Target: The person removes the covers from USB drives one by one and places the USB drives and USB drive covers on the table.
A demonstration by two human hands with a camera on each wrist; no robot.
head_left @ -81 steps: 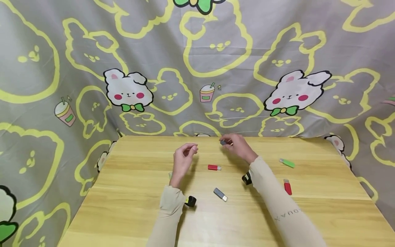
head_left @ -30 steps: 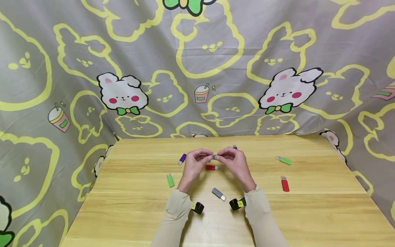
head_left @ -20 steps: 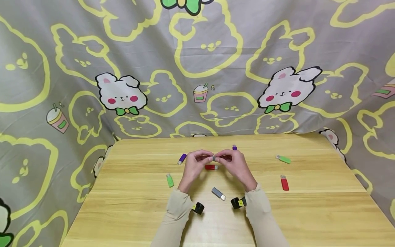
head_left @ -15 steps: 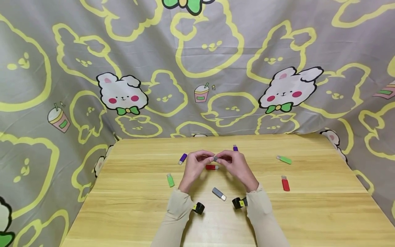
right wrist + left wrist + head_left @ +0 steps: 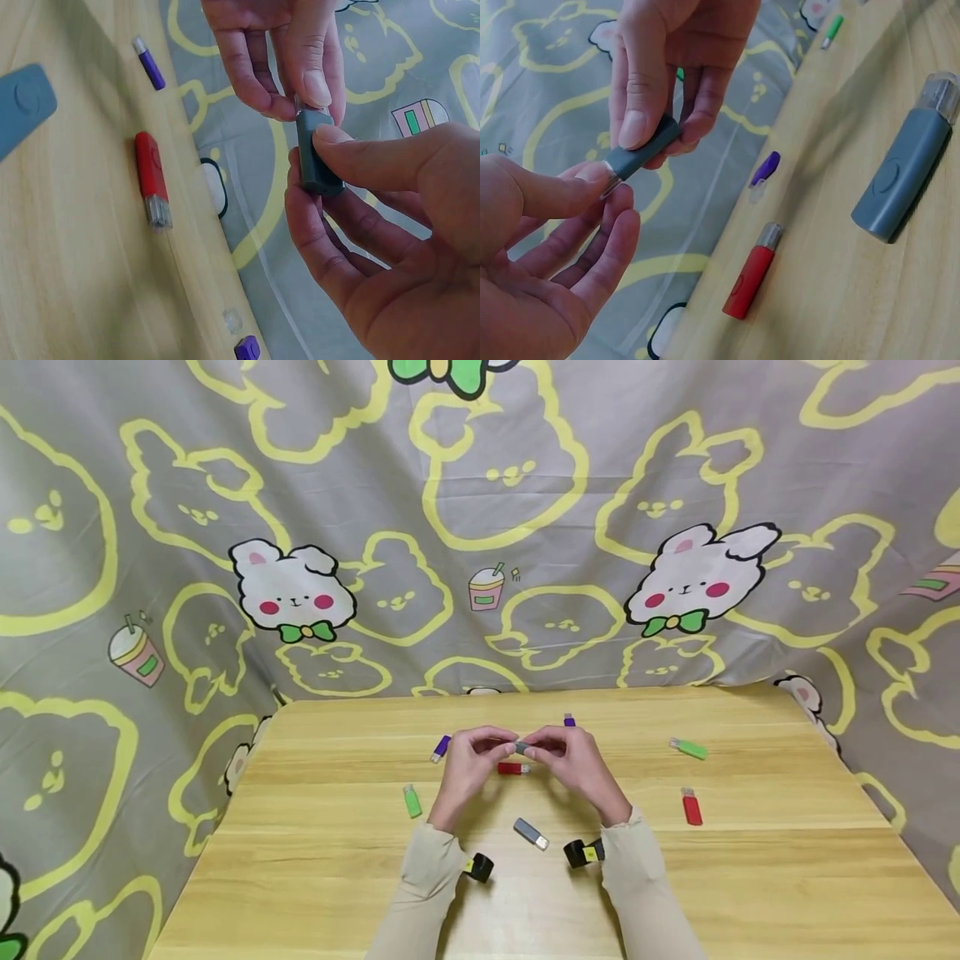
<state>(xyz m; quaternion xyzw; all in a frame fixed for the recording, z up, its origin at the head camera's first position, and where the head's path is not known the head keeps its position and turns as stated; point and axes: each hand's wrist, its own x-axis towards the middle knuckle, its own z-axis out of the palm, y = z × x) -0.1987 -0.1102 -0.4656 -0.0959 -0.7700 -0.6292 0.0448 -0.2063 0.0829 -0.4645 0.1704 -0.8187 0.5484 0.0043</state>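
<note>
Both hands meet over the far middle of the table around one grey USB flash drive [image 5: 521, 747]. My right hand [image 5: 576, 764] pinches its grey body between thumb and fingers, plainest in the right wrist view, where the body [image 5: 316, 166] points up toward the other hand. With thumb and fingertips my left hand [image 5: 467, 768] pinches the connector end, which the left wrist view shows partly covered by the thumb [image 5: 570, 191]. Just below the hands in the head view lies a red flash drive [image 5: 512, 768]. Nearer the body rests a second grey flash drive [image 5: 531, 833].
On the left of the wooden table [image 5: 300, 860] lie a purple flash drive [image 5: 441, 748] and a green one [image 5: 412, 802]. Behind the right hand is another purple one [image 5: 569, 721]. Farther right are a green one [image 5: 690, 748] and a red one [image 5: 692, 807]. A patterned curtain [image 5: 360, 468] borders the table.
The right hand has brought the grey flash drive from the table's back edge to the middle. The left hand, earlier apart and holding nothing, has taken its connector end. Over the last second little differs.
</note>
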